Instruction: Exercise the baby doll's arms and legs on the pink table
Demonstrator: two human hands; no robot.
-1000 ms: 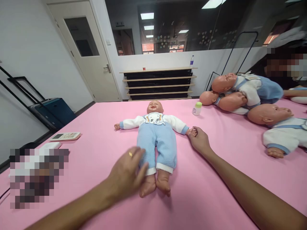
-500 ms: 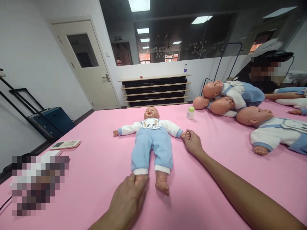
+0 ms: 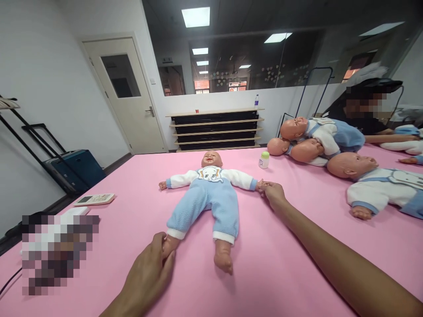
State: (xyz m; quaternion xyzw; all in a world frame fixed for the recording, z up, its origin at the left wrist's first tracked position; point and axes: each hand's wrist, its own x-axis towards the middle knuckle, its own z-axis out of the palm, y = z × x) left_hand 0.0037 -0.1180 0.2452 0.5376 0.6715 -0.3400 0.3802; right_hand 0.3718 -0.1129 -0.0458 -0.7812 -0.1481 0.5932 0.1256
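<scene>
A baby doll [image 3: 211, 187] lies on its back on the pink table cover [image 3: 280, 246], its head away from me. It wears a white top with an elephant face and light blue trousers. My left hand [image 3: 147, 266] is closed around the doll's foot on the left of the view, hiding most of that foot. With my right hand [image 3: 273, 193] I pinch the doll's small hand at the end of its outstretched arm. The doll's other arm and other leg lie untouched on the cover.
A small bottle with a green cap [image 3: 264, 160] stands beyond my right hand. Several more dolls [image 3: 350, 166] lie at the right, some stacked. Behind them sits a person [image 3: 360, 103]. A remote control [image 3: 94, 200] lies at the left, near a blurred patch.
My left hand has moved left with the doll's foot, so that leg now spreads outward from the other. My right hand stays on the doll's hand; the camera view has shifted slightly.
</scene>
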